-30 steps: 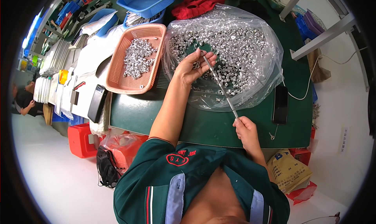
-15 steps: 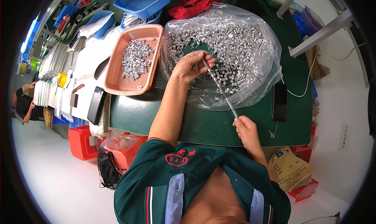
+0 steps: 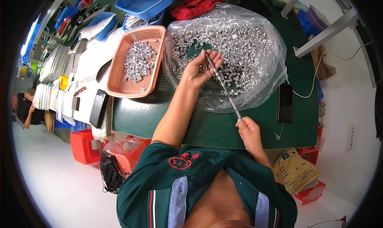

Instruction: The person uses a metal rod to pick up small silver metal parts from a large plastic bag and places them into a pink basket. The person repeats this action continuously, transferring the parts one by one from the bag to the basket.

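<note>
My right hand [image 3: 250, 133] is closed round the lower end of a thin metal rod [image 3: 226, 90]. The rod slants up and to the left over a clear plastic bag [image 3: 275, 60]. At its upper end my left hand [image 3: 198, 71] has thumb and forefinger closed about the tip, the other fingers curled. Whether a small part sits between those fingertips is too small to tell. Beneath and beyond the hands, the opened bag holds a wide spread of small silvery metal sleeves [image 3: 247, 40]. Similar sleeves lie in a salmon-pink plastic basket [image 3: 115, 74] left of the bag.
Blue baskets [image 3: 147, 3] and a red cloth [image 3: 197, 4] lie at the back of the green table [image 3: 159, 126]. A black phone [image 3: 98, 108] rests left, a dark flat device [image 3: 285, 104] right. Metal legs [image 3: 327, 34] stand far right. Another person [image 3: 30, 108] works far left.
My left hand and forearm have shifted slightly to the right, still at the rod's upper end. My right hand and the rod have barely moved.
</note>
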### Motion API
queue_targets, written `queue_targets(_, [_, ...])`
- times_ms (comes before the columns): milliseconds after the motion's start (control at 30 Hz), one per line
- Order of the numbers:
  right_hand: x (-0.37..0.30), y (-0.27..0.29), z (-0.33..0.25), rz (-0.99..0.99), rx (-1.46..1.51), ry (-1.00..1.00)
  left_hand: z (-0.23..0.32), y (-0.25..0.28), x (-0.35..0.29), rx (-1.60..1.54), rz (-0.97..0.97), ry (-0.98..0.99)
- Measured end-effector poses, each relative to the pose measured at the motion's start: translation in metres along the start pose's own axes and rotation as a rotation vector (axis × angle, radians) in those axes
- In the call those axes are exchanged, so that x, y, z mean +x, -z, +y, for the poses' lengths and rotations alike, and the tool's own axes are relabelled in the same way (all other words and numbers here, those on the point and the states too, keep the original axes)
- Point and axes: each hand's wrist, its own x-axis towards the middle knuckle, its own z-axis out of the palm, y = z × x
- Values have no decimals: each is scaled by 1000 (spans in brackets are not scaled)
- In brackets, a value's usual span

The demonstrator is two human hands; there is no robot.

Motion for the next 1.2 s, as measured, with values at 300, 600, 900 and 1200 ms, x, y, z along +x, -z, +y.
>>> queue_targets(300, [6,-2,-7,16,17,-2,-12,-2,-2,120,-66,141])
queue_targets(600, [2,8,-16,-19,103,-29,2,-6,-6,57,-132,131])
queue_targets(900, [-8,18,-8,-49,64,-34,7,2,-1,38,-113,62])
queue_targets(1200, [-5,15,-7,-56,8,-34,6,8,1,84,-153,66])
